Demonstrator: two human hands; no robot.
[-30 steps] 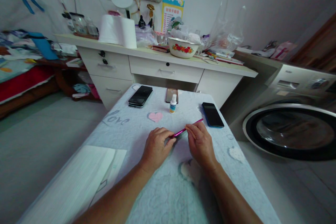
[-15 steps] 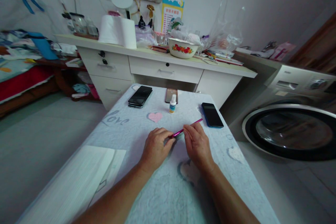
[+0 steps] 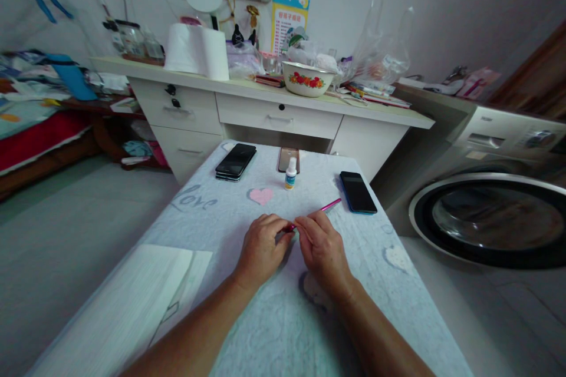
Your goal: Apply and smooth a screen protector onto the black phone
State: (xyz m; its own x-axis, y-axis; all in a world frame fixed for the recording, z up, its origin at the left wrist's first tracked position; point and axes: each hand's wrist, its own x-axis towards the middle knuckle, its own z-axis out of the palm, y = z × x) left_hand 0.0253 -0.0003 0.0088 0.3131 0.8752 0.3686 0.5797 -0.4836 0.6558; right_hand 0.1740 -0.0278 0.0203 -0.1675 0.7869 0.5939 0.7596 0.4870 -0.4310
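Note:
A slim, shiny magenta pen (image 3: 331, 205) is held slantwise over the table, its far end pointing up and right. My left hand (image 3: 264, 249) pinches the near end between thumb and fingertips. Close beside it, my right hand (image 3: 322, 249) has its fingers closed round the pen and hides the middle of it. Beyond the hands stands a small white-capped bottle (image 3: 290, 175) with a blue and yellow label. A brownish phone (image 3: 284, 160) lies just behind the bottle. To the right is a black phone with a blue edge (image 3: 358, 192).
Stacked dark phones (image 3: 236, 161) lie at the table's far left. White paper sheets (image 3: 128, 300) cover the near left of the patterned tablecloth (image 3: 247, 336). A white desk (image 3: 278, 115) with a flowered bowl (image 3: 307, 80) stands beyond, and a washing machine (image 3: 481, 153) on the right.
My right hand has slid left along the pen, up close to my left hand. My left hand and the pen have hardly moved.

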